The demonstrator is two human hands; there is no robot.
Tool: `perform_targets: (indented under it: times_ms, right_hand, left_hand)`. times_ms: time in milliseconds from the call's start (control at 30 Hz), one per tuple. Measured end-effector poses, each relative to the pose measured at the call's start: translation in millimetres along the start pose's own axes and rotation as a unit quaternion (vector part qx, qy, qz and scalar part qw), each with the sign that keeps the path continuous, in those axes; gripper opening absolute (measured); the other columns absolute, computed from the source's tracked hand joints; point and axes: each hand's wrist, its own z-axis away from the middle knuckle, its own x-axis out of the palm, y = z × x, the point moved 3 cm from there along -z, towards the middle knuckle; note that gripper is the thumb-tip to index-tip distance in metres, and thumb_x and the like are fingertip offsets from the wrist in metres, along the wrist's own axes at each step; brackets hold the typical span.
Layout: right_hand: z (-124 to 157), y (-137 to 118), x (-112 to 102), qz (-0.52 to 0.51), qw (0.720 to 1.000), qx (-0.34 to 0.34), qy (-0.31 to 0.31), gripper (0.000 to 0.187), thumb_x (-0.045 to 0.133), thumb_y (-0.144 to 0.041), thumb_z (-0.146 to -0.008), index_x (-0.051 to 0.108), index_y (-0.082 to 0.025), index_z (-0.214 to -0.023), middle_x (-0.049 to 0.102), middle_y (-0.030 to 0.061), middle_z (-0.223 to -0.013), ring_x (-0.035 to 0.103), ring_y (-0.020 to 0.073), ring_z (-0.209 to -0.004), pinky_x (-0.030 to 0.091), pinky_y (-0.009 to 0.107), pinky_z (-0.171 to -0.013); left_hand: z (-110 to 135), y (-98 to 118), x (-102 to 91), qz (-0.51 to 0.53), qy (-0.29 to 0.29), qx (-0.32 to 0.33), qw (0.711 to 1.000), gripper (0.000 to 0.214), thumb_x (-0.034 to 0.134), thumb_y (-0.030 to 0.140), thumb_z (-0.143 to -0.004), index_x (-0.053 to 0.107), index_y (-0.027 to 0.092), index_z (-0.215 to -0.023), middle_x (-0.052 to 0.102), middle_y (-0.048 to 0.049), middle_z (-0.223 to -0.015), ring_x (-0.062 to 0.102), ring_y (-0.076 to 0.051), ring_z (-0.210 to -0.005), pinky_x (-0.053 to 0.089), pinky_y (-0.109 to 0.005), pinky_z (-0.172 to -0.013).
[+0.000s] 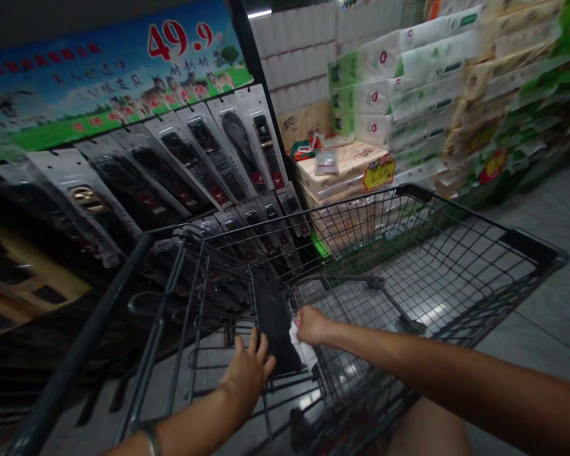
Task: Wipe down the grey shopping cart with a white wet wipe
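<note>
My right hand (312, 325) is closed round a crumpled white cloth or tissue (304, 349), which touches the edge of a black panel (275, 326) inside a shopping cart (456, 221). Beside the panel's left edge, my left hand (251, 365) has its fingers apart and slightly bent, with the fingertips at the panel and the wire bars. Nothing shows in that hand, and a band circles its wrist. The cart is dark wire mesh, with its thick handle bar (85, 335) at the left. Through the mesh the floor is visible.
A rack of packaged belts (180, 158) stands close behind the cart on the left, under a sign (123, 69) reading 49.9. Stacked paper packs (375, 101) line the back right. Grey tiled floor (551, 304) lies to the right.
</note>
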Motion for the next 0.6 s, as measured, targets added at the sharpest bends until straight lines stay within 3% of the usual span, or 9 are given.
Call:
perform_targets:
  times_ms: [200,300,400,500,600]
  right_hand:
    - [-21.3,25.6,12.6,-0.017,0.999,0.034,0.002,0.024,0.053,0.007,-0.052,0.056,-0.014,-0.063,0.058,-0.0003,-0.064,0.057,0.012,-0.066,0.031,0.016,-0.047]
    - [-43.1,42.2,18.3,-0.037,0.998,0.054,0.001,0.024,0.051,0.007,-0.052,0.051,-0.016,-0.059,0.052,-0.0031,-0.057,0.055,0.0112,-0.06,0.031,0.017,-0.046]
    - [-62.1,56.4,29.7,-0.062,0.995,0.078,0.003,0.024,0.051,0.006,-0.053,0.047,-0.018,-0.058,0.047,-0.0049,-0.053,0.054,0.0114,-0.056,0.032,0.018,-0.046]
    - [-78.1,68.1,47.1,-0.084,0.992,0.097,0.017,0.024,0.051,0.005,-0.053,0.046,-0.018,-0.056,0.049,-0.0037,-0.055,0.056,0.0131,-0.06,0.034,0.019,-0.048]
    - [-93.8,77.8,70.9,-0.107,0.986,0.12,0.045,0.022,0.049,0.004,-0.055,0.048,-0.017,-0.059,0.057,-0.0003,-0.062,0.06,0.0159,-0.069,0.037,0.02,-0.052]
  left_hand:
    - [8.3,-5.9,3.5,-0.02,0.051,-0.026,0.998,0.055,0.071,0.029,-0.067,0.058,0.019,-0.119,0.039,-0.0238,-0.139,0.043,-0.042,-0.12,0.043,-0.051,-0.082]
    - [2.2,0.1,21.7,-0.046,0.089,-0.027,0.995,0.053,0.071,0.029,-0.065,0.062,0.016,-0.115,0.048,-0.0258,-0.131,0.047,-0.042,-0.116,0.043,-0.048,-0.08]
    - [-10.6,5.7,46.0,-0.076,0.141,-0.058,0.985,0.037,0.066,0.027,-0.07,0.069,0.015,-0.104,0.059,-0.0241,-0.119,0.052,-0.038,-0.111,0.035,-0.052,-0.091]
    - [-21.3,6.5,62.1,-0.067,0.198,-0.082,0.974,0.032,0.061,0.027,-0.073,0.07,0.017,-0.102,0.065,-0.0197,-0.108,0.052,-0.035,-0.112,0.028,-0.054,-0.097]
    - [-25.5,3.2,67.2,-0.072,0.206,-0.088,0.972,0.032,0.056,0.028,-0.075,0.07,0.018,-0.102,0.066,-0.0189,-0.105,0.054,-0.036,-0.108,0.03,-0.055,-0.094]
